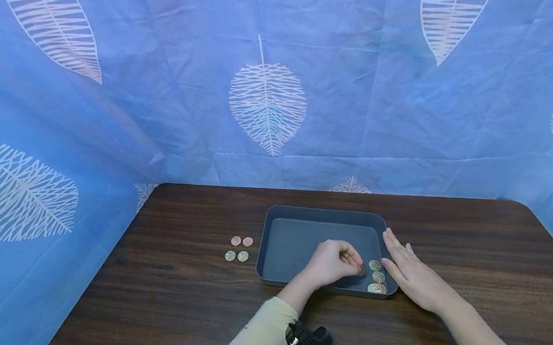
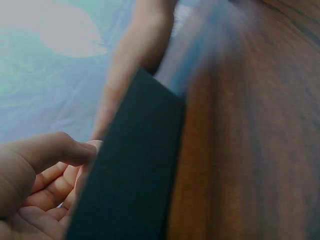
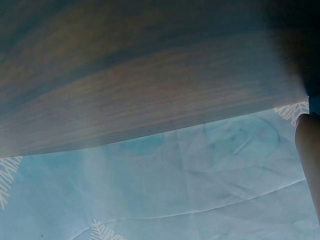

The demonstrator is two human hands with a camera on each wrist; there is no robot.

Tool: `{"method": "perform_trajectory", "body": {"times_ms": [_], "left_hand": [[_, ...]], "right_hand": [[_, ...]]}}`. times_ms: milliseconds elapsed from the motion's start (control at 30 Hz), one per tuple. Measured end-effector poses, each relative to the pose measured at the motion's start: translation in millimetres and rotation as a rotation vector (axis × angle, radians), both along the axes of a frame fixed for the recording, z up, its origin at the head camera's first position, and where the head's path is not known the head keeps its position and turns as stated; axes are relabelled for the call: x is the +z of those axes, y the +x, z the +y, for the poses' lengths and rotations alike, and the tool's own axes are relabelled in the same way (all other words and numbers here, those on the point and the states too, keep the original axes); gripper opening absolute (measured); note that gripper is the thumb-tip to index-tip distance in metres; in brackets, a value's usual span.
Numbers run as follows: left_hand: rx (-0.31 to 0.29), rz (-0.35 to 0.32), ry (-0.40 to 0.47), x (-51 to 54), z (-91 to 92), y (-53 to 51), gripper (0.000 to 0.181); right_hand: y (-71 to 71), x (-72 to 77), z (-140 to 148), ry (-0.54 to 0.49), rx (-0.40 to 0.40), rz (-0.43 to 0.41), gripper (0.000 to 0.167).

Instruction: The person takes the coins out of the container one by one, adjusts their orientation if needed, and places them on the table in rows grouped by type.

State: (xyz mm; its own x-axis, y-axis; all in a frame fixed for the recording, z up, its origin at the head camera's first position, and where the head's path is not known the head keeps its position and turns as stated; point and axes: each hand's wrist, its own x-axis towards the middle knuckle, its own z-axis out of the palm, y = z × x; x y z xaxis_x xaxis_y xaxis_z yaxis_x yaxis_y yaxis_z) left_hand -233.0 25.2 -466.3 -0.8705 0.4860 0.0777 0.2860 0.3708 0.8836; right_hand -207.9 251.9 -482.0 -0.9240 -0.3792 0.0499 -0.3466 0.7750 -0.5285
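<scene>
In the head view, my left hand (image 1: 332, 264) is over the right half of a dark grey tray (image 1: 321, 213), its fingertips pinching a small copper-coloured coin (image 1: 361, 270). Just right of those fingertips lie several gold-toned coins (image 1: 375, 265) in a column along the tray's right side, the nearest ones overlapping. My right hand (image 1: 413, 277) rests against the tray's right rim with fingers extended. The left wrist view shows the curled left hand (image 2: 45, 175) partly behind the tray wall (image 2: 135, 155); the coin is hidden there. Only a finger edge (image 3: 309, 155) shows in the right wrist view.
Left of the tray, two pinkish coins (image 1: 236, 240) lie behind two paler coins (image 1: 230, 255) on the dark wooden table (image 1: 174, 294). A black watch strap (image 1: 311, 338) is on the left wrist. Blue leaf-print cloth (image 1: 327, 115) hangs behind the table.
</scene>
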Motion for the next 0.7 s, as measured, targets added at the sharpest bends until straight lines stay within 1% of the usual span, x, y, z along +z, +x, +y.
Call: {"method": "perform_trajectory", "body": {"times_ms": [133,233,367,500,567,700], "left_hand": [[0.02,-0.011,0.074,9.4,-12.2,0.1,0.001],[0.054,-0.002,0.108,14.9,-25.5,-1.1,0.004],[0.105,0.013,0.128,20.8,-47.8,-5.6,0.008],[0.158,0.003,0.157,25.7,-69.8,-9.6,0.005],[0.184,-0.006,0.172,28.1,-79.7,-10.7,0.009],[0.214,-0.005,0.191,32.0,-98.3,-12.4,0.014]], "right_hand": [[0.0,-0.7,0,-0.001,0.001,-0.003,0.064],[0.1,-0.4,0,0.003,-0.002,-0.004,0.065],[1.0,0.5,0,0.001,0.0,-0.006,0.065],[1.4,0.6,1,-0.007,0.011,-0.006,0.065],[1.4,0.2,1,-0.006,0.013,-0.002,0.065],[1.1,-0.7,1,-0.003,0.013,0.004,0.065]]}}
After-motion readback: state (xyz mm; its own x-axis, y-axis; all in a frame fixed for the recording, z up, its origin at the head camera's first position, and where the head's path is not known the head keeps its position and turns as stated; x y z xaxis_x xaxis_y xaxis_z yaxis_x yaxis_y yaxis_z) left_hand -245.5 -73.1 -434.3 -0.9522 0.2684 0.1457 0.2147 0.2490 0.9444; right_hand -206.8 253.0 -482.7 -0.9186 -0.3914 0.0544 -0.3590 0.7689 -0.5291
